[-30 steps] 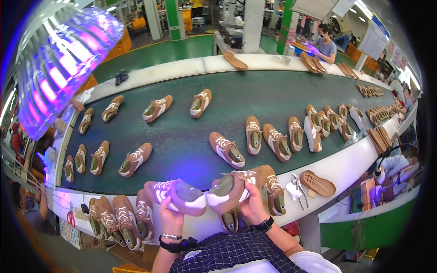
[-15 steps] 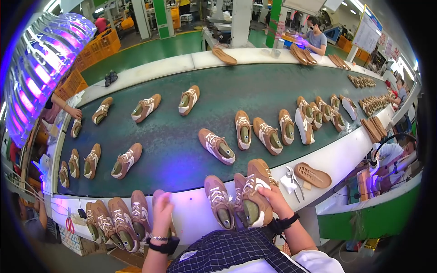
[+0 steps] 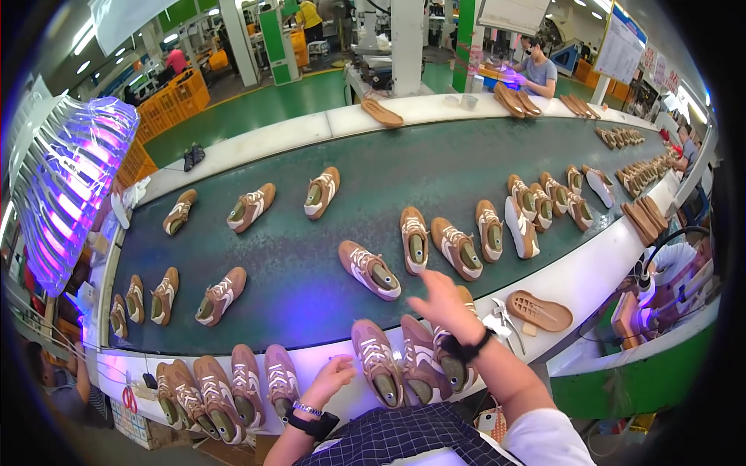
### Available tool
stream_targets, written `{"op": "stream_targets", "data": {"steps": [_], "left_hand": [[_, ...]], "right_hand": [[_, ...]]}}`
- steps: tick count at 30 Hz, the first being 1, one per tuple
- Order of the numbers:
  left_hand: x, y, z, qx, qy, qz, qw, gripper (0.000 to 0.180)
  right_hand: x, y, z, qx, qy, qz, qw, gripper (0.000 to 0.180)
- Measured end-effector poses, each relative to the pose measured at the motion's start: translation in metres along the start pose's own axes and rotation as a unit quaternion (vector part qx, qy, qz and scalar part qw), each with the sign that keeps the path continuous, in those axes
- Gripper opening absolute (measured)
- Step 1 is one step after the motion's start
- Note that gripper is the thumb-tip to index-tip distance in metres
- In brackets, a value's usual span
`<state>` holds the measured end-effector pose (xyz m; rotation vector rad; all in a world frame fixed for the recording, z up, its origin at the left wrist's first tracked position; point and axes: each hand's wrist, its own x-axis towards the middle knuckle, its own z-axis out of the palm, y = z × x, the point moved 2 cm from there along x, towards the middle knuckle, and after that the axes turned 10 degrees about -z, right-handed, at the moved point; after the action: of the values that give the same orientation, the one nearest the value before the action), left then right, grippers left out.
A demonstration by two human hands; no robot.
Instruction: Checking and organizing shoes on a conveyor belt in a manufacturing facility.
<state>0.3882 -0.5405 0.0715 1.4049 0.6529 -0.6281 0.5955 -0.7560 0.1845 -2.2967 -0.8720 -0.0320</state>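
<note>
My right hand [image 3: 444, 304] is empty, fingers apart, over the near edge of the dark green belt [image 3: 303, 256]. Just beyond its fingertips lie a tan sneaker with white stripes [image 3: 370, 269] and another sneaker [image 3: 415, 237]. Below that hand, on the white ledge [image 3: 326, 346], stand a pinkish-tan sneaker [image 3: 423, 361] and one [image 3: 458, 369] partly hidden by my right wrist. My left hand [image 3: 332, 380] hovers with loosely spread fingers, holding nothing, between a sneaker [image 3: 378, 361] and another sneaker [image 3: 281, 384]. Greenish shoe lasts fill the sneakers.
Several sneakers [image 3: 214, 396] line the ledge at left, near red-handled scissors [image 3: 129, 399]. Pincers [image 3: 509, 320] and a tan sole [image 3: 539, 310] lie at right. More sneakers sit on the belt. A ribbed lamp [image 3: 78, 186] glows purple at left; a co-worker [image 3: 536, 71] sits across.
My right hand has let go of a sneaker, now on the ledge, and moved up toward the belt. My left hand has moved right. A co-worker's hand at far left is gone from view.
</note>
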Motion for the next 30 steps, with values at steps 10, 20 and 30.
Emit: {"op": "stream_targets", "data": {"steps": [10,20,30], "left_hand": [[-0.042,0.003,-0.015,-0.25,0.061,0.055,0.965,0.039],[-0.043,0.031,-0.007,-0.406,0.005,0.169,0.898,0.05],[-0.062,-0.022,-0.004,-0.47,-0.074,0.117,0.872,0.082]], "right_hand": [[0.098,0.093,0.177,0.005,-0.19,0.237,0.953,0.088],[0.033,-0.055,0.091,0.607,-0.191,0.201,0.745,0.062],[-0.125,-0.049,0.074,0.136,-0.164,0.067,0.975,0.08]]}}
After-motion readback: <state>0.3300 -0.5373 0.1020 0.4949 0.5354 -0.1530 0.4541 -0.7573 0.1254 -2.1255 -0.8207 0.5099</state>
